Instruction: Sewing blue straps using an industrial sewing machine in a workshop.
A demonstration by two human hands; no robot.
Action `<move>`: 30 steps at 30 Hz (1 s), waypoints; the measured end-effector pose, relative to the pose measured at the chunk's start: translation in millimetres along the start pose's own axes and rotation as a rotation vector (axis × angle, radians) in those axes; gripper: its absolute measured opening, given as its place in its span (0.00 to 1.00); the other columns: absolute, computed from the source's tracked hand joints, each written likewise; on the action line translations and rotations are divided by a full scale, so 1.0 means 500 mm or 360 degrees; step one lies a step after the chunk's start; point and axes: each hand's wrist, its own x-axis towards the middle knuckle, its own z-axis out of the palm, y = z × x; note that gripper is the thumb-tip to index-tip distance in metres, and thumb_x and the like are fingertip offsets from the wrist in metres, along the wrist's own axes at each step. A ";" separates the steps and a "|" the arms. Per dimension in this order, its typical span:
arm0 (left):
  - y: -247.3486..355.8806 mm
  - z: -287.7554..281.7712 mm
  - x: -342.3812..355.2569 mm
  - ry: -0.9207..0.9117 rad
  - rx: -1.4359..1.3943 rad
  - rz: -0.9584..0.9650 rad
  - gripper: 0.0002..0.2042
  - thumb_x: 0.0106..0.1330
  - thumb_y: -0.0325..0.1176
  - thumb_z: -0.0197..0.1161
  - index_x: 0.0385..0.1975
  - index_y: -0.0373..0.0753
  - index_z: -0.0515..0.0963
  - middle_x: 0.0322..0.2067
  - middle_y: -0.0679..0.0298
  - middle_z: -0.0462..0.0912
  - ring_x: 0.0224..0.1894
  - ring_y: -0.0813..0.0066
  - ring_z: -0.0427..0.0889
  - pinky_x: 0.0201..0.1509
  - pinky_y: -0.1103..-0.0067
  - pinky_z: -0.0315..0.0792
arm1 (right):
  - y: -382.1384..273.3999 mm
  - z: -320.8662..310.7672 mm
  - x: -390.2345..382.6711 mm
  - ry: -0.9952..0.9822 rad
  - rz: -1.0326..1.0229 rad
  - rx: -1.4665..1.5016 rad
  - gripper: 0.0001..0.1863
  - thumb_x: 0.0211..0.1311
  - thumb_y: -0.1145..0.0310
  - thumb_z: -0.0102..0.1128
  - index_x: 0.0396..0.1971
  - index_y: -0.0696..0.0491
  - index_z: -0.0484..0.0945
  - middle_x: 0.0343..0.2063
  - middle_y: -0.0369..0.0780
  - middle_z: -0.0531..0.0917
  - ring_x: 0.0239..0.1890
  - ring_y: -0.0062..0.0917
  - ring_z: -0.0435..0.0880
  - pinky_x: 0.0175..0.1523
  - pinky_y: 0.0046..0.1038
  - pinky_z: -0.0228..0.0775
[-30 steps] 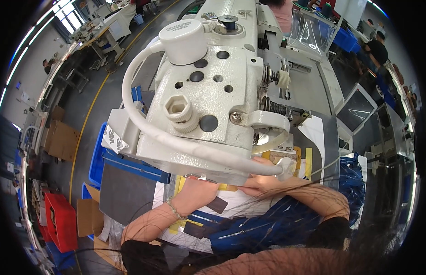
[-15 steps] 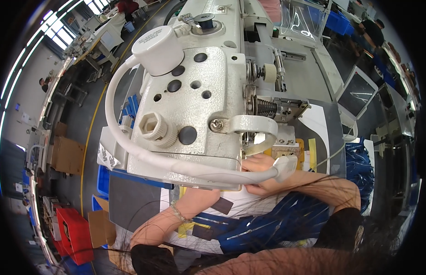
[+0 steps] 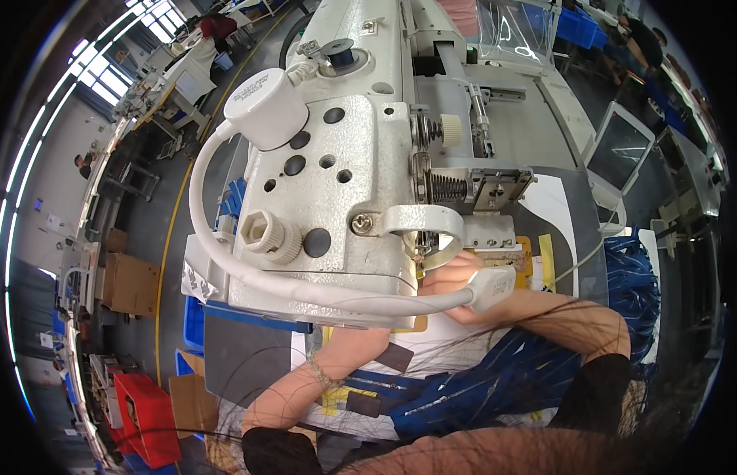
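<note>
A white sewing machine head (image 3: 337, 206) fills the middle and hides much of the work area beneath it. My left hand (image 3: 356, 348), with a beaded bracelet at the wrist, reaches under its near edge; the fingers are hidden. My right hand (image 3: 457, 279) is beside the needle area, next to the curved metal guard (image 3: 428, 222). Its fingers are bent and partly covered by the white cable end (image 3: 493, 289), so what they touch does not show. Blue fabric pieces (image 3: 487, 372) with pale strips lie between my forearms, beside a dark rectangular patch (image 3: 394, 357).
A yellow-edged plate (image 3: 525, 261) sits right of the needle area. More blue fabric (image 3: 631, 277) is heaped at the right. A tilted screen (image 3: 619, 150) stands at the far right. On the left floor are a red crate (image 3: 149, 419) and cardboard boxes (image 3: 131, 283).
The whole view has shifted slightly. My right hand has moved a little to the right of the machine head, showing more of its back. My left hand stays nearly in place.
</note>
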 end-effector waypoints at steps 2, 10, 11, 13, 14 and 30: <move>0.006 0.004 0.002 0.0047 0.0036 0.0092 0.08 0.60 0.31 0.55 0.37 0.39 0.77 0.31 0.58 0.79 0.36 0.63 0.79 0.39 0.71 0.72 | 0.012 0.007 -0.004 0.0051 0.0193 0.0100 0.15 0.41 0.78 0.57 0.34 0.50 0.79 0.32 0.35 0.80 0.36 0.25 0.77 0.39 0.27 0.65; 0.010 0.001 -0.010 0.0038 0.0526 0.0129 0.10 0.59 0.31 0.55 0.39 0.38 0.75 0.31 0.57 0.77 0.36 0.61 0.77 0.37 0.69 0.71 | 0.027 0.025 -0.008 0.0244 0.0269 0.0292 0.14 0.32 0.69 0.63 0.25 0.51 0.73 0.24 0.36 0.72 0.28 0.31 0.70 0.34 0.31 0.59; 0.013 0.000 -0.013 0.0048 0.0595 0.0107 0.10 0.58 0.30 0.55 0.39 0.39 0.75 0.32 0.56 0.76 0.36 0.59 0.76 0.38 0.68 0.71 | 0.027 0.025 -0.010 0.0248 0.0273 0.0296 0.14 0.32 0.69 0.63 0.25 0.51 0.73 0.24 0.36 0.72 0.28 0.31 0.70 0.34 0.31 0.59; 0.017 -0.001 -0.014 0.0058 0.0661 0.0085 0.09 0.57 0.29 0.54 0.38 0.39 0.76 0.33 0.56 0.76 0.36 0.58 0.76 0.38 0.67 0.70 | 0.025 0.025 -0.010 0.0190 0.0214 0.0265 0.14 0.33 0.68 0.63 0.26 0.52 0.74 0.25 0.36 0.72 0.28 0.30 0.69 0.35 0.31 0.60; 0.019 -0.002 -0.012 0.0027 0.0550 0.0028 0.10 0.57 0.29 0.54 0.38 0.39 0.76 0.33 0.56 0.76 0.37 0.57 0.76 0.40 0.66 0.70 | 0.023 0.026 -0.009 0.0192 0.0214 0.0266 0.14 0.33 0.68 0.63 0.26 0.52 0.74 0.25 0.36 0.72 0.28 0.30 0.69 0.35 0.31 0.60; 0.022 -0.002 -0.007 0.0192 0.0329 0.0091 0.07 0.53 0.28 0.53 0.30 0.37 0.76 0.26 0.54 0.77 0.28 0.55 0.77 0.32 0.63 0.69 | 0.017 0.041 -0.019 -0.0503 -0.0394 -0.0552 0.16 0.48 0.72 0.53 0.41 0.52 0.73 0.36 0.36 0.77 0.37 0.26 0.75 0.40 0.33 0.68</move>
